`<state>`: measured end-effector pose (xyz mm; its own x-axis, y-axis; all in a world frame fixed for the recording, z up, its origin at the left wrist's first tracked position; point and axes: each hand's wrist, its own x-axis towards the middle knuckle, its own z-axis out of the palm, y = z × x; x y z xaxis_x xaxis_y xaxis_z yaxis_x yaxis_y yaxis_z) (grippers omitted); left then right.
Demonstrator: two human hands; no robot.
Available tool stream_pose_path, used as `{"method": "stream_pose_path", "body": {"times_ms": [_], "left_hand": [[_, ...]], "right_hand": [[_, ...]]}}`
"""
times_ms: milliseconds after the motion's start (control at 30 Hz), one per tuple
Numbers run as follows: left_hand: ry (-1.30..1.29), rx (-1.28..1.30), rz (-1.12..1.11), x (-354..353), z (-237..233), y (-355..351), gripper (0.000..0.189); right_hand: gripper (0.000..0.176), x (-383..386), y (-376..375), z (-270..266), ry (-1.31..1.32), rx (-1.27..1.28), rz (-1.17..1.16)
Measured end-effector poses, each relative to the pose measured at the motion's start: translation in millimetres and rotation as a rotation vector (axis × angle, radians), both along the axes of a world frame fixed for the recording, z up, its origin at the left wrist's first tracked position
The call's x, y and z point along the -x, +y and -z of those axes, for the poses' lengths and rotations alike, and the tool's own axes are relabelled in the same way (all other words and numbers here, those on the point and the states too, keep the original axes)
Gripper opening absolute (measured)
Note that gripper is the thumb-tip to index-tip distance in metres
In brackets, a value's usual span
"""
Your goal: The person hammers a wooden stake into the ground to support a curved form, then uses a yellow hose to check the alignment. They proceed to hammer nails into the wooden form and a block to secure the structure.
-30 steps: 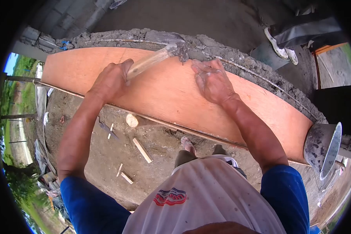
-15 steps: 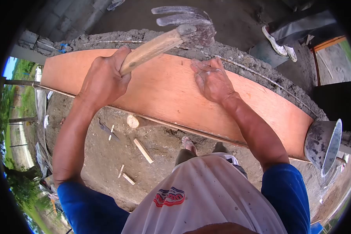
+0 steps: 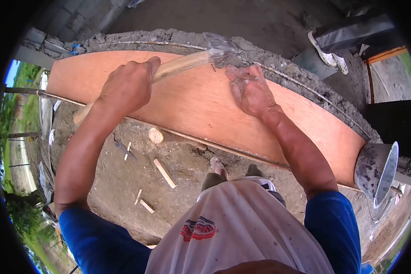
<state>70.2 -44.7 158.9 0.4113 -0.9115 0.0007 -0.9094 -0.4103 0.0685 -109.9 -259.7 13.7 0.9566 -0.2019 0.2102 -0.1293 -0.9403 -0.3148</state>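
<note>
My left hand (image 3: 129,86) is wrapped round the wooden handle of a hammer (image 3: 180,66). The hammer's grey, crusted head lies over the far edge of a plywood board (image 3: 192,109), beside a small nail (image 3: 213,67) that sticks up there. Just right of the hammer head, my right hand (image 3: 251,91) rests on the board with its fingers curled together; what they hold, if anything, is too small to make out. Rough wet mortar (image 3: 301,77) with a thin rod along it borders the board's far side.
A mortar-stained bucket (image 3: 374,169) lies tipped at the board's right end. Wood scraps (image 3: 165,173), a round log end (image 3: 155,135) and pliers (image 3: 123,148) lie on the ground below. A person's legs and light shoes (image 3: 324,52) show at the upper right.
The hammer has come down from its raised position to the board's far edge, and its handle end now shows below my left wrist. My right hand has barely moved.
</note>
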Motion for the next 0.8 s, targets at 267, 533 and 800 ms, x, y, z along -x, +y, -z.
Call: {"method": "stream_pose_path", "body": {"times_ms": [267, 533, 800], "left_hand": [[0.024, -0.093, -0.174, -22.1, 26.5, 6.8, 0.027], [0.06, 0.084, -0.408, 24.0, 5.9, 83.2, 0.022], [0.583, 0.661, -1.005, 194.0, 124.9, 256.1, 0.019]], "right_hand": [[0.039, 1.6, 0.2, -1.0, 0.046, -0.01, 0.009], [0.042, 4.5, -1.1, -9.4, 0.029, -0.071, -0.013], [0.047, 81.4, -42.0, -33.5, 0.197, 0.022, 0.156]]}}
